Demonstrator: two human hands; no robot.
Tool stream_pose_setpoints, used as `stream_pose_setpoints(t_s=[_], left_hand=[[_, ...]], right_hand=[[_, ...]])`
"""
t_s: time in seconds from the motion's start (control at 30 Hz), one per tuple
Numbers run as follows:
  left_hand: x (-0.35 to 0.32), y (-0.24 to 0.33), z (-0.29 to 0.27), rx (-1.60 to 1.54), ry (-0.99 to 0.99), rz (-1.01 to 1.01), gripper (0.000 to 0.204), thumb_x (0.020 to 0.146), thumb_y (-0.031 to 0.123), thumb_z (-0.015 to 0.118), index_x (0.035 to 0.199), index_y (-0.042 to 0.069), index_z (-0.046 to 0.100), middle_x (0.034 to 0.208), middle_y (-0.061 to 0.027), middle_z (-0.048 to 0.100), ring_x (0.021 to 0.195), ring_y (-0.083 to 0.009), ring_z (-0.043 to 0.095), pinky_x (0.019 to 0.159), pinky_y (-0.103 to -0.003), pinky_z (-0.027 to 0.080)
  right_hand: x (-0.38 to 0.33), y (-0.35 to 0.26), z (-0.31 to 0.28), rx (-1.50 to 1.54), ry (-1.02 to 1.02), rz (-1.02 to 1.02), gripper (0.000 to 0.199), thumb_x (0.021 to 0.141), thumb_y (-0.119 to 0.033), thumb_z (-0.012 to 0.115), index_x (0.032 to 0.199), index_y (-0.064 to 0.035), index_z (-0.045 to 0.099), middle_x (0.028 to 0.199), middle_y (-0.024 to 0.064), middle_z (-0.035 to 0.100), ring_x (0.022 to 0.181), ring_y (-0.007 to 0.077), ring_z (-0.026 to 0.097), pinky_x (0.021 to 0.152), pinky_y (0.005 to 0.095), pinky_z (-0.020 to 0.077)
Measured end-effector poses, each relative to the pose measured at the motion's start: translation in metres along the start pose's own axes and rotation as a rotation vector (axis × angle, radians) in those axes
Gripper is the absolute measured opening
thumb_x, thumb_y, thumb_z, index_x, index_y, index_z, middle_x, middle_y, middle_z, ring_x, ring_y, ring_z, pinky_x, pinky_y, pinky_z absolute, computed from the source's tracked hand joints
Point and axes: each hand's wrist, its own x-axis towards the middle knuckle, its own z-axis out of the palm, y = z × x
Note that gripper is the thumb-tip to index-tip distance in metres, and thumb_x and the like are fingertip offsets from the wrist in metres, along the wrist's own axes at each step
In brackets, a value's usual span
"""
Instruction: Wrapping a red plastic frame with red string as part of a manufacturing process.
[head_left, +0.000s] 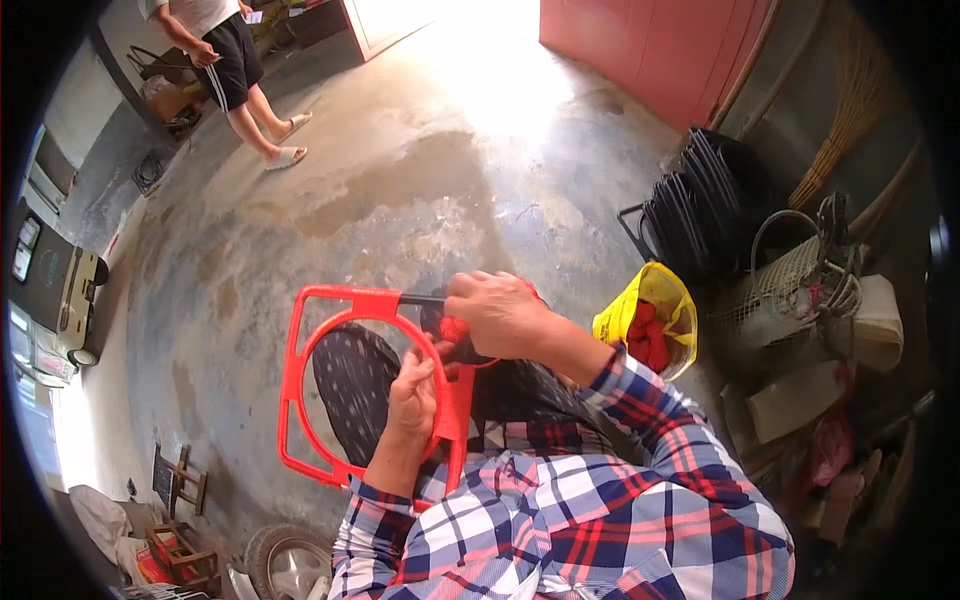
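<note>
A red plastic frame (290, 405) with a large round opening stands tilted over my lap, its ring around part of my dark-trousered knee. My left hand (412, 395) is closed at the ring's right side, fingers bent against the red plastic. From the frame's top corner a short black rod (422, 299) runs to the right, under my right hand (495, 312). That hand is closed, its back facing up; a bunched red, cord-like bundle (455, 328) shows below its fingers. More red plastic peeks out right of the fingers. What the fingertips press on is hidden.
A yellow bag (612, 325) with red material inside stands to my right. Beyond are black folded items (690, 215), a wire basket (790, 295) and a straw broom (845, 110). A person (235, 75) stands far left. A wheel (290, 562) lies at lower left.
</note>
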Motion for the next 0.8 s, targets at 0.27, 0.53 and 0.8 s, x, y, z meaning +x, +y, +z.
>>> stream_pose_setpoints(t_s=[0.27, 0.53, 0.8], left_hand=[[0.0, 0.0, 0.022, -0.053, -0.061, 0.196, 0.075, 0.085, 0.011, 0.058, 0.149, 0.005, 0.019, 0.141, -0.0135, 0.044, 0.132, -0.0274, 0.044, 0.113, -0.041, 0.033], [-0.004, 0.004, 0.014, -0.073, -0.008, -0.022, 0.059, 0.091, 0.032, 0.053, 0.138, -0.001, 0.043, 0.135, -0.019, 0.054, 0.119, -0.03, 0.056, 0.103, -0.043, 0.045], [0.0, 0.01, 0.013, -0.182, -0.118, -0.148, 0.059, 0.092, 0.039, 0.053, 0.128, -0.008, 0.053, 0.123, -0.0207, 0.06, 0.111, -0.0309, 0.06, 0.1, -0.043, 0.048]], right_hand=[[0.023, -0.012, 0.029, -0.039, -0.233, -0.098, 0.037, 0.075, -0.018, 0.069, 0.111, -0.0144, 0.067, 0.101, 0.0071, 0.068, 0.105, 0.0286, 0.062, 0.089, 0.0437, 0.047], [0.018, -0.002, 0.017, 0.184, 0.031, -0.082, 0.043, 0.078, -0.013, 0.069, 0.121, -0.0114, 0.064, 0.108, 0.0106, 0.069, 0.107, 0.0299, 0.063, 0.093, 0.0415, 0.0487], [0.005, -0.026, -0.109, 1.344, 0.603, -0.072, 0.036, 0.087, -0.025, 0.063, 0.118, -0.0065, 0.06, 0.116, 0.0108, 0.06, 0.107, 0.023, 0.057, 0.091, 0.0422, 0.0434]])
